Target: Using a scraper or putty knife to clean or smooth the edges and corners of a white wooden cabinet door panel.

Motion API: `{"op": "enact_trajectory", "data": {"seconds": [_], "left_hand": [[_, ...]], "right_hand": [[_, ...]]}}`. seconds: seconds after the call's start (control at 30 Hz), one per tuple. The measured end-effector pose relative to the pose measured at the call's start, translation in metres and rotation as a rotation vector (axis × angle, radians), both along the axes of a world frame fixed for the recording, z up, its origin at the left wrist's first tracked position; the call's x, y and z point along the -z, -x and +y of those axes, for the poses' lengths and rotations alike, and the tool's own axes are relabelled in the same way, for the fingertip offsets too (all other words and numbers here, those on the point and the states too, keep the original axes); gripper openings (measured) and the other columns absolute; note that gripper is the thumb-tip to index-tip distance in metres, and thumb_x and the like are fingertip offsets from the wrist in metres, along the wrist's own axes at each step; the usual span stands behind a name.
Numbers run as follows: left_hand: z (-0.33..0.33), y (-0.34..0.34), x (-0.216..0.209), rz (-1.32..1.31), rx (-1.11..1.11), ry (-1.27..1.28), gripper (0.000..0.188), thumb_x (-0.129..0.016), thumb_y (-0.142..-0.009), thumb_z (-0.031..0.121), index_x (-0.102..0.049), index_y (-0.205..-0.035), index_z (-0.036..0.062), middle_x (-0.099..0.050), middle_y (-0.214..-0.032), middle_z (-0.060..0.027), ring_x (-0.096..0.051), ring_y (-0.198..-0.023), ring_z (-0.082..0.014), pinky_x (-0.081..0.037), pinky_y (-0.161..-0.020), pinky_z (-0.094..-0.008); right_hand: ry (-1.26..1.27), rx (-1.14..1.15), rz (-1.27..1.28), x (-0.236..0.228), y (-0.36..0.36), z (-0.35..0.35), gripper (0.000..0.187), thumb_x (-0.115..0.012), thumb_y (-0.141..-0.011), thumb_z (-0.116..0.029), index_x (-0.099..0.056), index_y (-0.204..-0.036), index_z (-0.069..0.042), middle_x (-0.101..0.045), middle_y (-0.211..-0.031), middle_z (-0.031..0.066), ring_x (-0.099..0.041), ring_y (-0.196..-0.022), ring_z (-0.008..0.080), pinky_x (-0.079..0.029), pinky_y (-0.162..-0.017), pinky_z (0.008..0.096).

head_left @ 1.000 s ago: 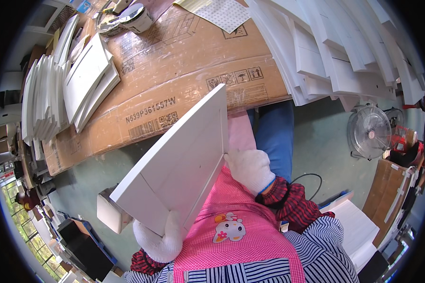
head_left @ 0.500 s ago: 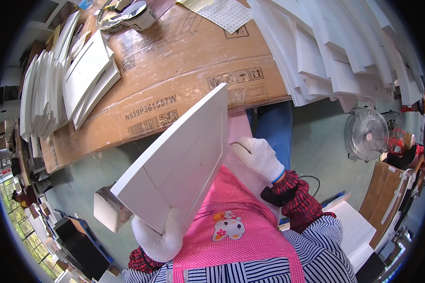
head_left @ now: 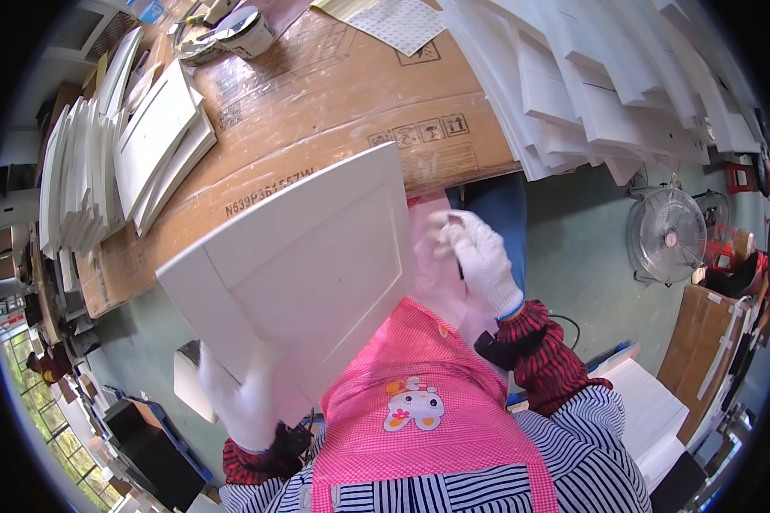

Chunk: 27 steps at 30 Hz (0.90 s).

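A white cabinet door panel (head_left: 308,265) with a recessed middle stands tilted in front of me, its upper edge over the cardboard-covered table. My left hand (head_left: 238,398), in a white knit glove, grips the panel's lower left part, thumb across the face; the other fingers are hidden behind it. Just right of the panel and apart from it, my right hand (head_left: 481,256), also gloved, is raised with its fingers curled in. What those fingers hold, if anything, cannot be made out. A pink checked apron (head_left: 419,445) lies below both hands.
Cardboard (head_left: 342,120) covers the table. White panels (head_left: 158,128) are stacked on its left, and more panels (head_left: 590,94) lean in a row on its right. A tub (head_left: 246,32) and a dotted sheet (head_left: 393,26) lie at the back. A floor fan (head_left: 669,235) stands at right.
The panel has turned to show more of its face, its lower left corner swinging left and up. My left hand has moved left with it; my right hand has risen slightly.
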<state>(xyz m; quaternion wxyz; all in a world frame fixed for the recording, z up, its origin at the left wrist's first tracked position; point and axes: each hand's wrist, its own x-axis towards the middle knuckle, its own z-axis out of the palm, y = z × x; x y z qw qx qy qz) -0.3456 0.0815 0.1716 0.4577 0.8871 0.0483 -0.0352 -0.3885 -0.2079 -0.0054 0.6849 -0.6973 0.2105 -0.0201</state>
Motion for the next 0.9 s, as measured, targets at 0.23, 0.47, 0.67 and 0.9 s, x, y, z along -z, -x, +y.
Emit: {"op": "enact_trajectory", "data": {"seconds": [0.23,0.47,0.67,0.9], "left_hand": [[0.032,-0.033,0.022,0.084,-0.012,0.354,0.036,-0.066,-0.093,0.016,-0.060,-0.122,-0.0043,-0.066,-0.103,-0.0060,-0.062,-0.088,-0.0135,-0.050,-0.079,-0.0282],[0.058,-0.027,0.045,0.215,0.010,0.532,0.039,-0.062,-0.099,0.022,-0.056,-0.130,-0.0001,-0.064,-0.110,-0.0056,-0.063,-0.097,-0.0143,-0.052,-0.084,-0.0293],[0.046,-0.020,0.056,0.232,-0.108,0.596,0.040,-0.065,-0.096,0.020,-0.056,-0.130,-0.0005,-0.065,-0.112,-0.0073,-0.065,-0.097,-0.0162,-0.054,-0.082,-0.0292],[0.036,-0.008,0.080,0.389,-0.040,0.653,0.020,-0.059,-0.101,0.017,-0.061,-0.117,0.0048,-0.063,-0.105,-0.0024,-0.063,-0.097,-0.0135,-0.054,-0.087,-0.0303]], "right_hand": [[0.340,0.006,0.024,0.007,0.001,0.000,0.028,-0.057,-0.097,-0.010,-0.065,-0.121,0.004,-0.070,-0.122,0.0129,-0.068,-0.107,0.0194,-0.053,-0.098,0.0372],[-0.444,0.104,0.079,-0.024,0.033,-0.043,0.027,-0.048,-0.111,-0.024,-0.062,-0.106,-0.001,-0.072,-0.102,0.0093,-0.072,-0.073,0.0125,-0.058,-0.063,0.0256],[-0.391,0.238,0.114,-0.032,0.048,-0.042,0.048,-0.049,-0.110,-0.042,-0.062,-0.084,-0.004,-0.053,-0.059,0.0007,-0.047,-0.044,0.0088,-0.039,-0.045,0.0239],[-0.486,0.241,0.163,-0.025,0.065,-0.052,0.067,-0.036,-0.106,-0.067,-0.057,-0.082,-0.008,-0.038,-0.051,-0.0037,-0.034,-0.039,0.0093,-0.028,-0.038,0.0272]]}}
